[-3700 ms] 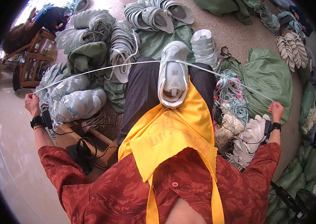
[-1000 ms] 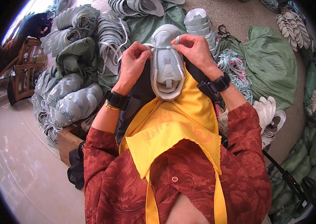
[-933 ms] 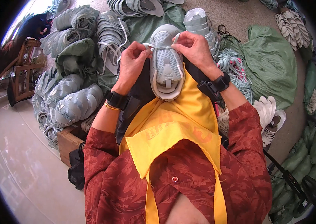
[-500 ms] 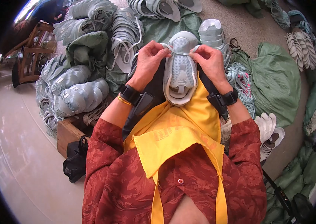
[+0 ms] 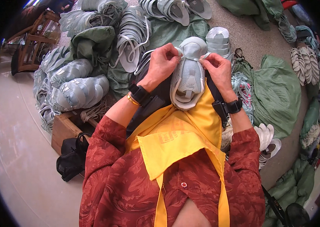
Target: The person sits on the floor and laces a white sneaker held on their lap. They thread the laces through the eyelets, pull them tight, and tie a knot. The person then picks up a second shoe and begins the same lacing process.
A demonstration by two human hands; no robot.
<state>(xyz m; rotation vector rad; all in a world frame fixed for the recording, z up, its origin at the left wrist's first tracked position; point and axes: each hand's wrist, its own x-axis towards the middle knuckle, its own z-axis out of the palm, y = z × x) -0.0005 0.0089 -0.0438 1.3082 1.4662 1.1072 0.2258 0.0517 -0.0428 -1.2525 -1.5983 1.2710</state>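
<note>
My left hand [image 5: 162,62] and right hand [image 5: 217,69] sit on either side of the far end of a grey shoe [image 5: 188,75] lying on my lap over a yellow cloth [image 5: 190,132]. The fingers of both are pinched shut on a thin white lace [image 5: 191,58] crossing the shoe's top. Piles of shoes [image 5: 77,90] lie to my left.
</note>
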